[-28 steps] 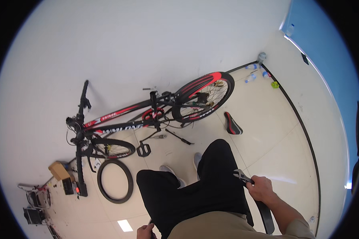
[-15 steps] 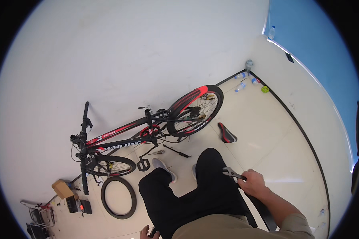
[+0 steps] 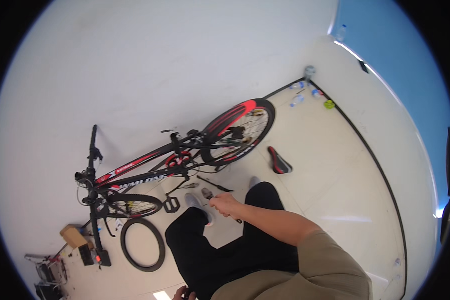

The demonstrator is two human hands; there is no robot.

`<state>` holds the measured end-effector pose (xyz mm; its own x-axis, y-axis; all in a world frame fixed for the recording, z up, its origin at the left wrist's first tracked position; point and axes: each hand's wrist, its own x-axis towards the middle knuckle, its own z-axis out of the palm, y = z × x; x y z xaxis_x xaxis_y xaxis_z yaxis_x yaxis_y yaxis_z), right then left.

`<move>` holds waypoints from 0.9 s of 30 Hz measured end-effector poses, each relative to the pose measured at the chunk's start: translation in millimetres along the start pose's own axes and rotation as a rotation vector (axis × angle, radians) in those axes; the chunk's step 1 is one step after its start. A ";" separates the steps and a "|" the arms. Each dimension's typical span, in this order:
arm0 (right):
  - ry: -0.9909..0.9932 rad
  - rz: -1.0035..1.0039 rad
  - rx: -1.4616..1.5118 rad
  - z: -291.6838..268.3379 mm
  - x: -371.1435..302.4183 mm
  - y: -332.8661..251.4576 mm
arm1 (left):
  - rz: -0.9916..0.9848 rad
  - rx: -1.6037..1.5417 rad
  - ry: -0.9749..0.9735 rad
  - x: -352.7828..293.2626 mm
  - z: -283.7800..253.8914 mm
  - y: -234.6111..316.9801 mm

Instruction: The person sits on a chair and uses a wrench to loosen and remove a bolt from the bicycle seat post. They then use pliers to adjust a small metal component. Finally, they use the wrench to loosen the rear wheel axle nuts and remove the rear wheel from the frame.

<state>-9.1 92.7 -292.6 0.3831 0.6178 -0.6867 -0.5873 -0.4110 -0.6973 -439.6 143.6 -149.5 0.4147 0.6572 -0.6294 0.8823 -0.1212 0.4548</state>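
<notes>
My right hand (image 3: pixel 226 205) is closed around the handle of an adjustable wrench (image 3: pixel 207 193), between my knees, with its silver jaw toward the bicycle. At the lower edge my left hand (image 3: pixel 181 294) shows only in part; its fingers curl around a small dark object that I cannot make out. Ahead of me a black and red bicycle (image 3: pixel 145 176) without its saddle leans by the wall. Near its pedal (image 3: pixel 171 204) a small silver tool (image 3: pixel 190 185) and a black kickstand-like bar (image 3: pixel 215 183) lie on the floor.
A loose black tyre (image 3: pixel 162 250) lies left of my legs. The black and red saddle (image 3: pixel 280 161) rests on the floor to the right. A cardboard box (image 3: pixel 72 236) stands at the left wall. Several plastic bottles (image 3: pixel 297 101) lie in the far corner.
My right hand has swung left and forward with the wrench, from beside my right thigh to between my knees. The view has shifted slightly.
</notes>
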 end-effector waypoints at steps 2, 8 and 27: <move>0.015 0.032 0.087 21.4 37.0 13.3 | -0.015 0.061 0.046 -6.1 -4.1 0.5; 0.212 -0.043 -0.062 17.4 86.4 43.9 | 0.151 0.231 0.287 -11.4 8.4 -10.9; 0.195 -0.161 -0.481 6.0 27.4 32.8 | 1.075 0.351 -0.538 9.4 41.0 165.8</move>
<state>-22.2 100.1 -333.1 0.5937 0.5810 -0.5567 -0.1349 -0.6102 -0.7807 -280.3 99.2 -105.8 0.9261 -0.2741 -0.2593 0.0187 -0.6529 0.7572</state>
